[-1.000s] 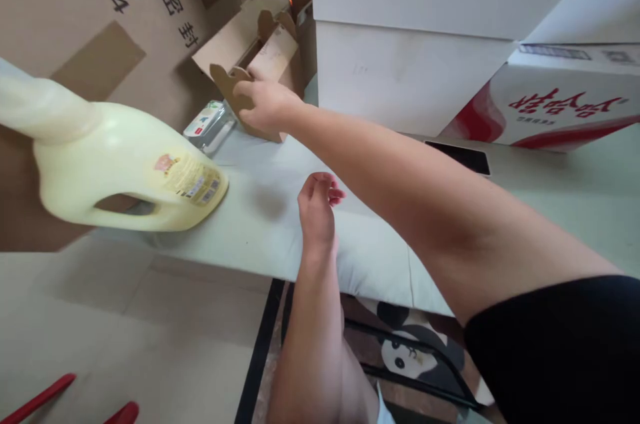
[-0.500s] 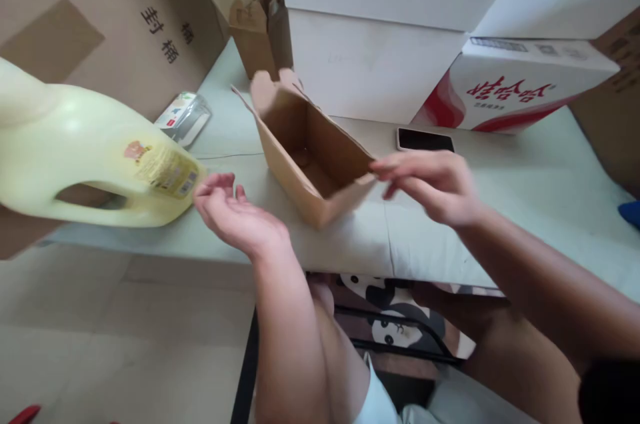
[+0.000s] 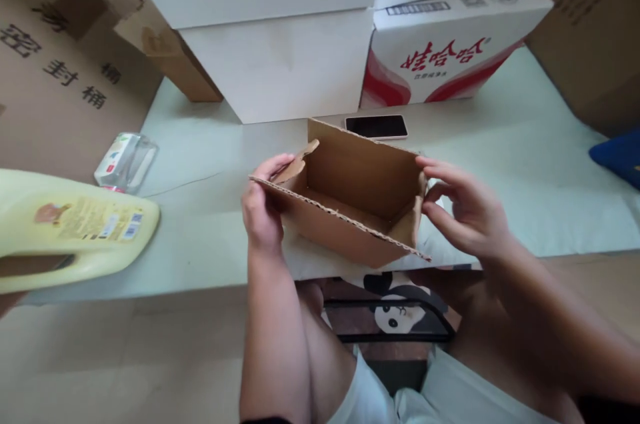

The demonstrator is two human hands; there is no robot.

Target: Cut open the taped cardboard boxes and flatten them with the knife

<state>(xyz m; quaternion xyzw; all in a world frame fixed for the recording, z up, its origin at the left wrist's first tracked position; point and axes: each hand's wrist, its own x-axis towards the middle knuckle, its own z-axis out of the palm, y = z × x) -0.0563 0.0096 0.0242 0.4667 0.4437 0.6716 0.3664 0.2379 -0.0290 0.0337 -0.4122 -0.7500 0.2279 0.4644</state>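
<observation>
**Room around the open carton**

We see bare table (image 3: 500,144) right of the cardboard box (image 3: 350,211), out to a blue object (image 3: 617,157). Far side is walled by white cartons (image 3: 280,64) and a red-printed carton (image 3: 450,51), a phone (image 3: 376,126) just before them. Left, a yellow jug (image 3: 75,231) and a small clear bottle (image 3: 125,161) narrow the passage.

Pale green table (image 3: 525,164) under stacked white boxes (image 3: 280,57), daylit.

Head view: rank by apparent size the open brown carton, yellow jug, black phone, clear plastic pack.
1. open brown carton, held by left hand and right hand
2. yellow jug, cut off by the frame and nearer the camera, so unsure
3. clear plastic pack
4. black phone, close to the pack
</observation>
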